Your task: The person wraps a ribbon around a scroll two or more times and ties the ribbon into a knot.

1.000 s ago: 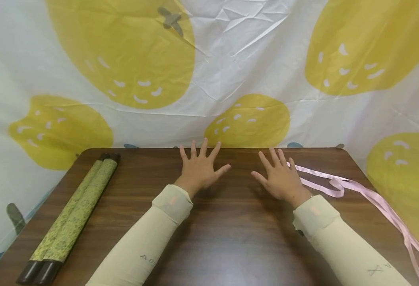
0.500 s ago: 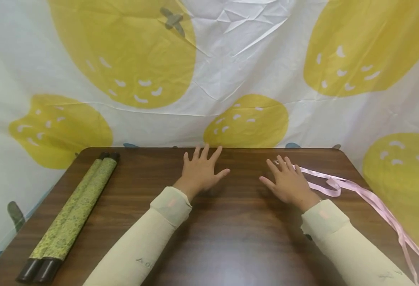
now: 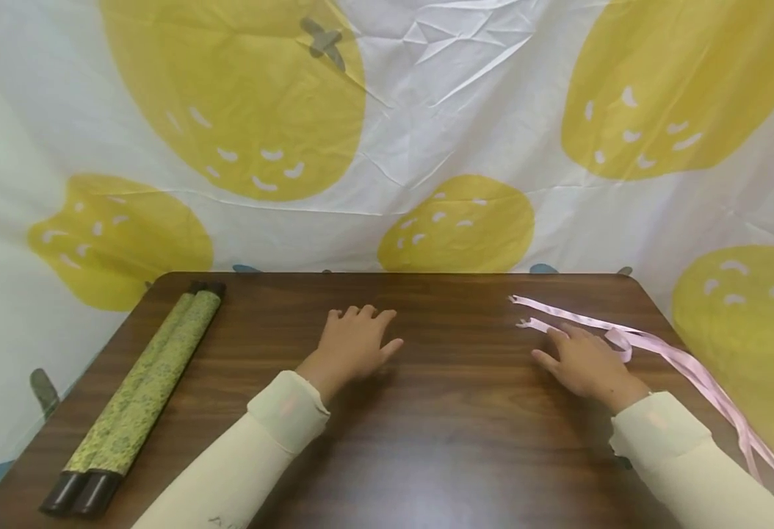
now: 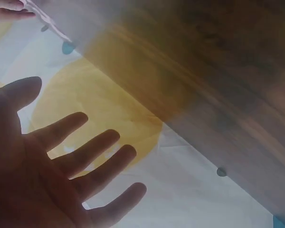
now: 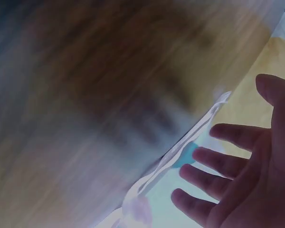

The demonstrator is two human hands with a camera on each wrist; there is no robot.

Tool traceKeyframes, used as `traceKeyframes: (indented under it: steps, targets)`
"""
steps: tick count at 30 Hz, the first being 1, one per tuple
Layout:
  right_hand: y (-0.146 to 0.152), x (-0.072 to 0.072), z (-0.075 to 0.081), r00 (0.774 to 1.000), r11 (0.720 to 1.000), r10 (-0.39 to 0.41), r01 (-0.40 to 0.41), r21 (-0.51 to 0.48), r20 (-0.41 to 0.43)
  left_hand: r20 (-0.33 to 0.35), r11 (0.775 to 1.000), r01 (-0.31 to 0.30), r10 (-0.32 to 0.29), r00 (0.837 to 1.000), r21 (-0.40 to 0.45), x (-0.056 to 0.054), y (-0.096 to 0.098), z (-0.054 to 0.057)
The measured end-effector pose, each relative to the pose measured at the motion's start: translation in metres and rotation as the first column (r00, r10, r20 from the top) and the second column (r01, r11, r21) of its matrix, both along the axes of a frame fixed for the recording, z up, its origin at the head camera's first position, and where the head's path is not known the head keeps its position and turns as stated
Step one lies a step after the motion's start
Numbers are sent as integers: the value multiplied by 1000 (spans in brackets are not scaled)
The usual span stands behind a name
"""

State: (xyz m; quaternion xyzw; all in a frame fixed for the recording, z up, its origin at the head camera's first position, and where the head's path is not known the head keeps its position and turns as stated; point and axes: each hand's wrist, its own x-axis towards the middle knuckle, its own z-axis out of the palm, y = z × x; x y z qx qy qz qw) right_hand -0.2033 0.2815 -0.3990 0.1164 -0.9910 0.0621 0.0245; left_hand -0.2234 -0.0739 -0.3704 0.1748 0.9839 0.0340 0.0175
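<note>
My left hand (image 3: pixel 354 344) hovers over the middle of the dark wooden table (image 3: pixel 440 411), holding nothing; in the left wrist view its fingers (image 4: pixel 102 166) are spread and relaxed. Over on the right, my right hand (image 3: pixel 588 365) overlaps part of a pink ribbon (image 3: pixel 704 378) in the head view. Its fingers (image 5: pixel 218 161) are loosely extended in the right wrist view, with nothing between them. Two thin ribbon ends point toward the table's middle, one loop curls beside the hand, and the rest trails to the near right edge.
Two rolls (image 3: pixel 139 389) covered in green-yellow patterned fabric, with black end caps, lie side by side along the left of the table. A white curtain (image 3: pixel 413 125) printed with yellow lemons hangs right behind the far table edge.
Both hands have drawn back toward the body. The right hand has also moved rightward, uncovering the ribbon's ends. The rolls and ribbon stay where they were.
</note>
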Motion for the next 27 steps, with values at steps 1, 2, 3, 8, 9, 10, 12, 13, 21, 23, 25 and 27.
traceKeyframes:
  steps: [1, 2, 3, 8, 9, 10, 12, 13, 21, 23, 25, 27]
  targets:
    - [3, 2, 0, 1000, 1000, -7, 7, 3, 12, -1, 1000, 4, -4, 1000, -2, 3, -1, 0]
    - [5, 4, 0, 1000, 1000, -16, 15, 10, 26, -2, 1000, 10, -10, 1000, -1, 5, -1, -1]
    - [7, 5, 0, 999, 1000, -20, 19, 17, 35, -1, 1000, 15, -15, 1000, -2, 7, -2, -1]
    - [9, 8, -3, 997, 999, -22, 18, 51, 75, -25, 999, 47, -47, 999, -3, 17, -1, -4]
    - [8, 8, -4, 997, 999, -17, 13, 50, 81, -31, 999, 53, -53, 998, -4, 19, 0, -4]
    - [6, 8, -5, 996, 999, -12, 8, 48, 84, -38, 998, 59, -59, 998, -3, 20, 1, -4]
    - [2, 9, -7, 996, 999, -3, 0, 42, 87, -48, 997, 74, -74, 996, -3, 24, 3, -5]
    - [0, 10, -7, 996, 999, 0, -4, 41, 87, -54, 997, 83, -83, 995, -2, 26, 4, -5]
    - [-27, 22, -5, 996, 996, 73, -75, 42, 58, -55, 989, 150, -149, 987, 16, 36, 23, -1]
    - [-36, 26, -4, 993, 994, 95, -99, 45, 72, -50, 985, 173, -172, 984, 16, 37, 29, 0]
    - [-48, 30, -5, 989, 992, 115, -120, 49, 93, -41, 981, 194, -193, 980, 17, 39, 33, -1]
    - [-62, 34, -6, 984, 989, 135, -141, 42, 119, -22, 976, 215, -215, 976, 22, 41, 36, -4]
